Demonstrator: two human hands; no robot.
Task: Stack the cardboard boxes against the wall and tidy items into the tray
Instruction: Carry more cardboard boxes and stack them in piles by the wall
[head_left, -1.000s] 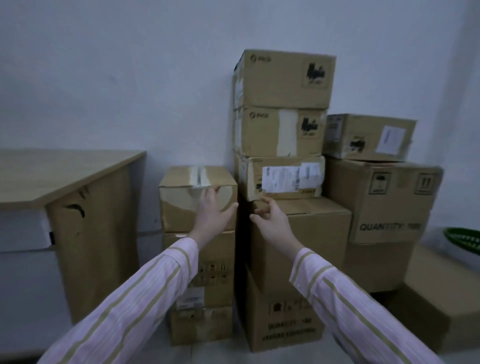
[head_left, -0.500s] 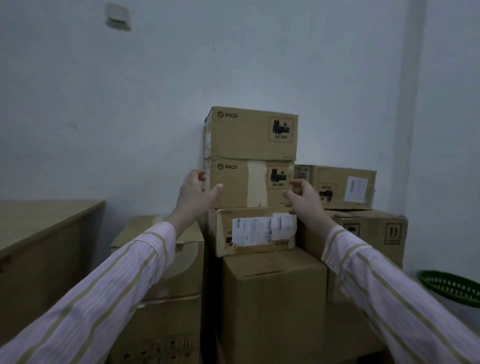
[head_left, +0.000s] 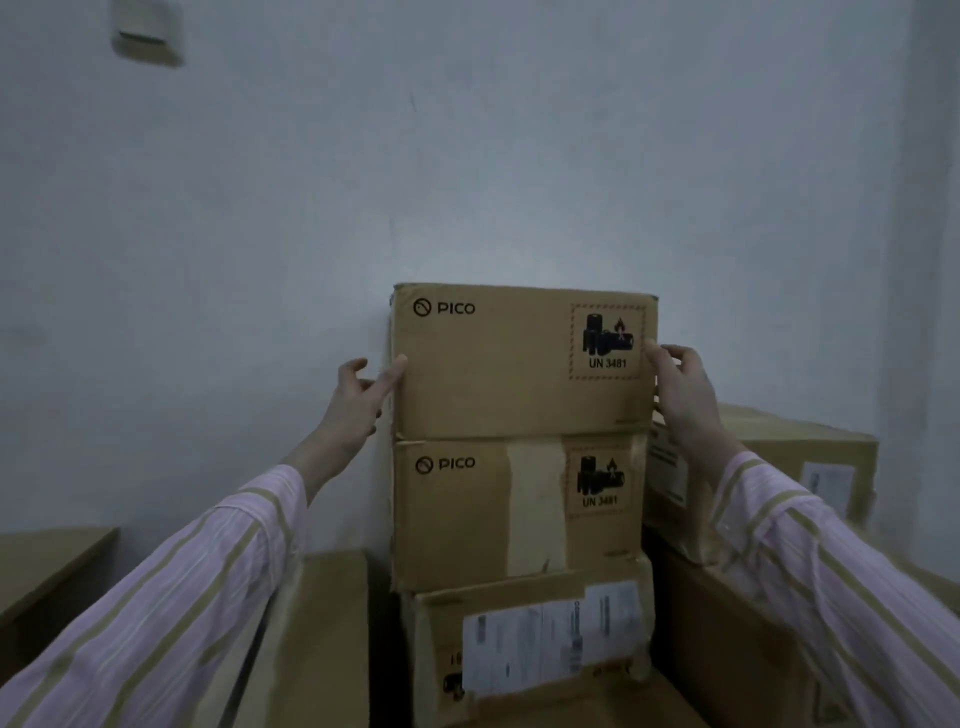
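Already a column of boxes stands against the wall (head_left: 519, 182): the top box (head_left: 498, 374) sits squarely on a second box (head_left: 467, 519) with a taped front, and that one rests on a labelled box (head_left: 530, 639) below. More boxes flank it, a low box (head_left: 322, 623) on the left and a side box (head_left: 789, 457) on the right, touching the column.

The person reaches up with both arms to the top box. The left hand (head_left: 358, 400) is half open, its thumb laid on the front left edge, the other fingers loosely bent beside the left face; whether they touch it cannot be told. The right hand (head_left: 680, 384) has its fingers curled round the front right edge.

Stacking looks well advanced, and this seems a squaring-up or lifting of the highest box; which of the two cannot be told. The tidying half is not visibly begun: no tray and no loose items are in view.

The wall is plain, pale and dim, with a small fixture (head_left: 148, 34) high up on the left. A wooden desk (head_left: 47, 566) shows at the lower left edge. The floor is hidden.
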